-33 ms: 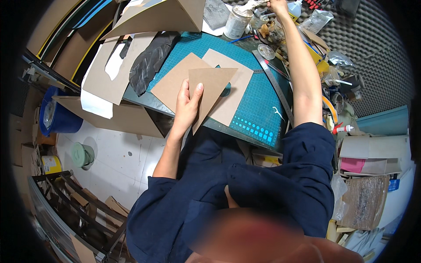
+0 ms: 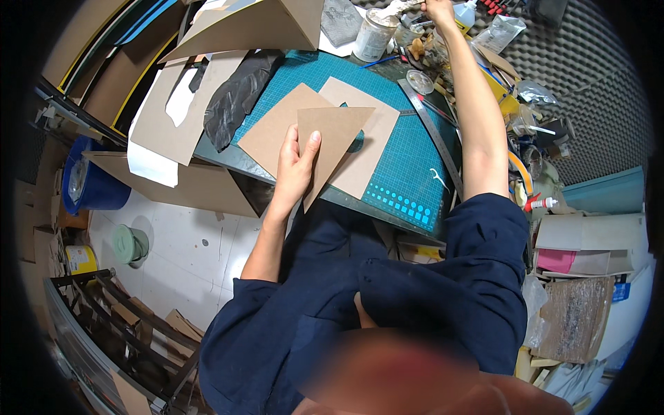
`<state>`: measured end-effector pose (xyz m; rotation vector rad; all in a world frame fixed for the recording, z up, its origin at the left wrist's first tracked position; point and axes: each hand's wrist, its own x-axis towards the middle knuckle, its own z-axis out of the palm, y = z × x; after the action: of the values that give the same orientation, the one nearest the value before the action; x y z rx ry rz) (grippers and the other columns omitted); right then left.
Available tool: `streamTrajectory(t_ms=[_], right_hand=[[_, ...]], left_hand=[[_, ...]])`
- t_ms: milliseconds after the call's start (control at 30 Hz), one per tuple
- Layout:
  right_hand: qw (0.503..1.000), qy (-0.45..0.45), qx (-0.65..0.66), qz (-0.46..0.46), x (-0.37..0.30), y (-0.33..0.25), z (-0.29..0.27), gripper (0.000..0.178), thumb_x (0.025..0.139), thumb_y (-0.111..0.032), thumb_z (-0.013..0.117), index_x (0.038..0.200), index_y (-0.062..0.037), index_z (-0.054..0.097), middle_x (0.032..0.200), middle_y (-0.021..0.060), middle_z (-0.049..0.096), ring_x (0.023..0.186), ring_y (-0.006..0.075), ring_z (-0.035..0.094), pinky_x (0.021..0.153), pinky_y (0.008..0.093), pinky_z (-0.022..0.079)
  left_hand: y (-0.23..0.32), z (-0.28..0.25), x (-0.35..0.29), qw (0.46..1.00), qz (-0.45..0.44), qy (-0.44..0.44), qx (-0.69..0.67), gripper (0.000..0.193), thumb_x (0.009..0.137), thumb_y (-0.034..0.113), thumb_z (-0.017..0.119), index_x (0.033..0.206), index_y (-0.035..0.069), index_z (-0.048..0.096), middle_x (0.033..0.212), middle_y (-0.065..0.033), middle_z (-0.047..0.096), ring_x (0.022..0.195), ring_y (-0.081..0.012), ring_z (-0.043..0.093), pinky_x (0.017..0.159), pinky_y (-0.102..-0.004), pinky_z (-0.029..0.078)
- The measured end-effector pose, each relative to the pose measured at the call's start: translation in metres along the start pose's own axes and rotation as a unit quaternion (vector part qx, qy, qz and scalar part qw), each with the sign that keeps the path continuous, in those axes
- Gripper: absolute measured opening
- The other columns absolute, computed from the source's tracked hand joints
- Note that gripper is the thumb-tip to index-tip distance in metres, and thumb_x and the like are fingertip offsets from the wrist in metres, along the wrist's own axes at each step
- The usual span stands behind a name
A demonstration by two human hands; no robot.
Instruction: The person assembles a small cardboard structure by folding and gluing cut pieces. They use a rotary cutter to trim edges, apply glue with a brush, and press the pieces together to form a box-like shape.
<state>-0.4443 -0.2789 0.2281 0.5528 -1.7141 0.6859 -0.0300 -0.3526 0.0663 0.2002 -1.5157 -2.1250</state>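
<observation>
My left hand (image 2: 299, 164) grips a brown triangular piece of cardboard (image 2: 333, 138), with the thumb on top and the fingers behind it. The piece is above two flat sheets, a tan board (image 2: 277, 128) and a paler board (image 2: 370, 104), and partly hides both. At the top edge my right hand (image 2: 440, 11) is closed on the end of a whitish, crusted stick-like tool (image 2: 401, 7), perhaps a brush. That tool lies over the mouth of a white, stained tub (image 2: 374, 36). The frame edge cuts off part of the hand and tool.
A green cutting mat (image 2: 408, 155) covers the table. On it lie a metal ruler (image 2: 432, 131) and, at the left, crumpled black plastic (image 2: 238, 100). A large folded cardboard form (image 2: 256, 31) stands far left. Jars and tools crowd the right side; a blue bucket (image 2: 104, 190) stands lower left.
</observation>
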Motion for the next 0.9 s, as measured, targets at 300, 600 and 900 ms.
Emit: streamTrajectory(t_ms=[300,600,900], right_hand=[[0.886,-0.413,-0.057,-0.201,-0.013,0.079,0.066,0.035,0.100,-0.025,0.041,0.122,-0.0061,0.060,0.126,0.0174,0.060,0.116,0.0323,0.056,0.097,0.0457,0.044],[0.943,-0.090,0.263,0.181,0.000,-0.017,-0.016,0.064,0.079,-0.030,0.076,0.130,-0.0011,0.050,0.119,0.0120,0.063,0.106,0.0266,0.062,0.097,0.0373,0.048],[0.998,-0.012,0.046,0.049,-0.014,0.091,0.041,0.071,0.076,-0.030,0.077,0.132,-0.0006,0.046,0.116,0.0158,0.064,0.107,0.0267,0.061,0.095,0.0377,0.048]], left_hand=[[-0.003,0.011,0.005,0.999,-0.007,-0.030,-0.019,0.040,0.100,0.024,0.056,0.128,-0.003,0.045,0.122,-0.0131,0.059,0.112,-0.0147,0.054,0.097,-0.0294,0.042],[0.003,-0.003,-0.003,1.000,0.006,0.020,0.001,0.040,0.100,0.023,0.056,0.129,-0.003,0.045,0.123,-0.0129,0.058,0.113,-0.0152,0.054,0.099,-0.0296,0.041],[-0.001,0.003,0.001,1.000,0.015,-0.001,0.009,0.039,0.100,0.024,0.055,0.127,-0.003,0.047,0.121,-0.0122,0.059,0.112,-0.0148,0.054,0.097,-0.0294,0.042]])
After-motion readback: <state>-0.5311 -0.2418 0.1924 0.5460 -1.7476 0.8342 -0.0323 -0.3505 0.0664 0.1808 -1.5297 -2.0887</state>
